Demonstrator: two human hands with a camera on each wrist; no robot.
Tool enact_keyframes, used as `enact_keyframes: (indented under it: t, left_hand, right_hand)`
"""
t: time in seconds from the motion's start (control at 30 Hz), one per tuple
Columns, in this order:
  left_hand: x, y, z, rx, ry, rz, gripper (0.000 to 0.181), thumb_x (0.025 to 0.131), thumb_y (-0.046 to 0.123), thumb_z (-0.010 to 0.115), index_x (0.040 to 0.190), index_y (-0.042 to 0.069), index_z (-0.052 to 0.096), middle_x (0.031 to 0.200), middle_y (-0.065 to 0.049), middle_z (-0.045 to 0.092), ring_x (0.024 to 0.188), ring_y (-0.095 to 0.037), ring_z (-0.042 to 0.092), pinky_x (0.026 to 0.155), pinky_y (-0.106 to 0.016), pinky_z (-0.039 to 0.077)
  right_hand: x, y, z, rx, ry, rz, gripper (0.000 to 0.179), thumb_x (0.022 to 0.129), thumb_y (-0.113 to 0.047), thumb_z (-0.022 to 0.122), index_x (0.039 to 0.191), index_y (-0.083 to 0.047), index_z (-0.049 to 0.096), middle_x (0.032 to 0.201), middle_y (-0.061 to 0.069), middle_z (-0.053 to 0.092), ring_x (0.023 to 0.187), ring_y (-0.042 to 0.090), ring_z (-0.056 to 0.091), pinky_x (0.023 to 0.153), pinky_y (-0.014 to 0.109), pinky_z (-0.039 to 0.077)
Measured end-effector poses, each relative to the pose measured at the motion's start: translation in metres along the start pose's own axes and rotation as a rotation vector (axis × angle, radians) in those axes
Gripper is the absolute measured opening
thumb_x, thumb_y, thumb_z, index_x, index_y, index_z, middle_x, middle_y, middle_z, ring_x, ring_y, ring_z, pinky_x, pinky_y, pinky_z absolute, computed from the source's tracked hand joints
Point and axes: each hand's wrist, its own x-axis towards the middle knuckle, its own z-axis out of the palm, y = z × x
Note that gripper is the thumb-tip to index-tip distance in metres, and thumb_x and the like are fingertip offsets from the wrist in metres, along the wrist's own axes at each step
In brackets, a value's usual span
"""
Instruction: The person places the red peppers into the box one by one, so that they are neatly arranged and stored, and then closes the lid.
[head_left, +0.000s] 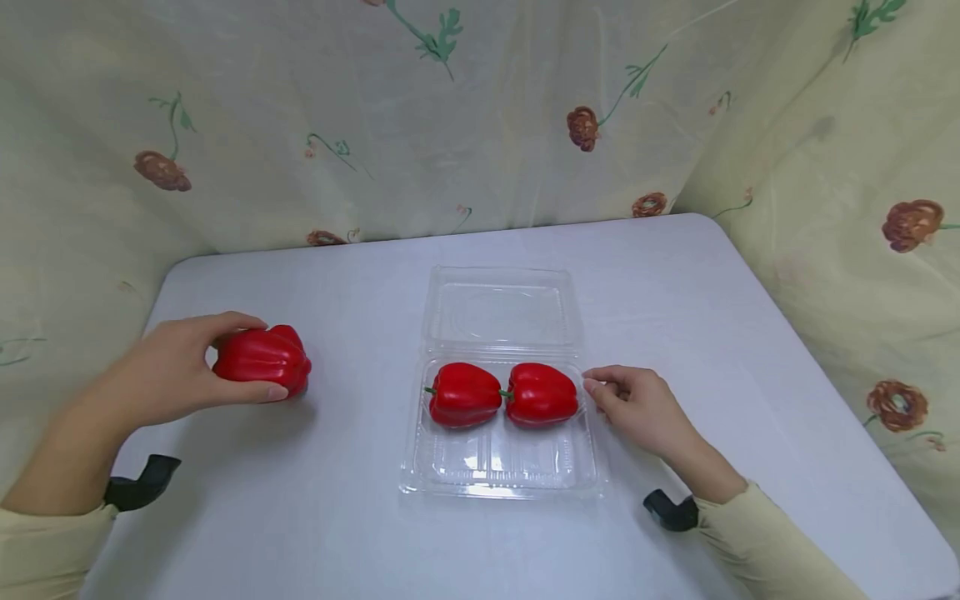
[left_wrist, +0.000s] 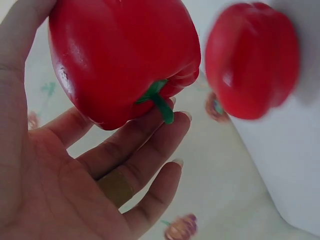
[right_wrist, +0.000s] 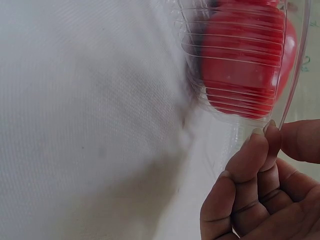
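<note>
My left hand (head_left: 183, 367) grips a red bell pepper (head_left: 258, 358) at the left side of the table, thumb on the near side and fingers over the far side. Its green stem (left_wrist: 159, 102) shows in the left wrist view, where another red pepper (left_wrist: 252, 62) lies beyond it on the table. Two more red peppers, a left one (head_left: 465, 396) and a right one (head_left: 542, 394), lie side by side in a clear plastic clamshell container (head_left: 498, 487). Thumb and fingertips of my right hand (head_left: 637, 408) pinch the container's right rim.
The container's hinged lid (head_left: 501, 312) lies folded back, away from me. White cloth covers the table (head_left: 345, 517), whose corners are rounded. A flowered curtain (head_left: 480, 117) hangs behind it and at the sides. Dark wrist mounts (head_left: 142, 483) sit on both arms.
</note>
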Motion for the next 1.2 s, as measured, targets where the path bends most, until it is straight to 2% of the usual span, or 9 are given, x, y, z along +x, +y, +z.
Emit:
enact_keyframes:
  t: [0.27, 0.5, 0.7, 0.97, 1.2]
  left_hand:
    - [0.01, 0.037, 0.004, 0.056, 0.018, 0.066, 0.093, 0.062, 0.073, 0.079, 0.129, 0.012, 0.058, 0.112, -0.009, 0.064, 0.101, -0.031, 0.058, 0.068, -0.042, 0.057]
    - [0.017, 0.063, 0.014, 0.078, 0.013, 0.138, 0.091, 0.064, 0.074, 0.077, 0.128, 0.011, 0.06, 0.111, -0.007, 0.066, 0.1, -0.029, 0.06, 0.07, -0.042, 0.058]
    - [0.021, 0.077, 0.026, 0.078, 0.02, 0.158, 0.088, 0.062, 0.076, 0.077, 0.124, 0.015, 0.063, 0.106, -0.002, 0.067, 0.095, -0.023, 0.062, 0.069, -0.037, 0.058]
    - [0.028, 0.092, 0.037, 0.112, 0.042, 0.189, 0.086, 0.062, 0.074, 0.078, 0.124, 0.016, 0.064, 0.102, 0.0, 0.068, 0.091, -0.02, 0.062, 0.068, -0.035, 0.057]
    - [0.033, 0.105, 0.048, 0.128, 0.066, 0.24, 0.087, 0.059, 0.071, 0.082, 0.126, 0.018, 0.064, 0.103, 0.002, 0.069, 0.089, -0.018, 0.063, 0.067, -0.037, 0.058]
  right_hand:
    - [-0.001, 0.0, 0.0, 0.006, 0.0, 0.01, 0.03, 0.098, -0.02, 0.06, 0.122, -0.003, 0.067, 0.08, 0.006, 0.066, 0.071, 0.02, 0.059, 0.061, 0.029, 0.053]
    - [0.0, 0.0, 0.0, 0.021, 0.002, 0.008, 0.03, 0.098, -0.021, 0.06, 0.121, -0.002, 0.068, 0.079, 0.005, 0.066, 0.071, 0.019, 0.058, 0.06, 0.028, 0.052]
    - [-0.001, 0.001, 0.001, 0.018, 0.007, 0.02, 0.03, 0.098, -0.022, 0.059, 0.121, -0.003, 0.068, 0.078, 0.005, 0.066, 0.071, 0.02, 0.058, 0.061, 0.028, 0.052]
    - [0.0, 0.002, 0.003, 0.017, 0.015, 0.042, 0.03, 0.099, -0.022, 0.058, 0.121, -0.004, 0.068, 0.08, 0.004, 0.066, 0.074, 0.021, 0.058, 0.062, 0.03, 0.052]
    - [0.0, 0.001, 0.004, 0.03, 0.016, 0.051, 0.03, 0.098, -0.022, 0.058, 0.12, -0.005, 0.068, 0.081, 0.005, 0.066, 0.074, 0.021, 0.058, 0.062, 0.029, 0.052]
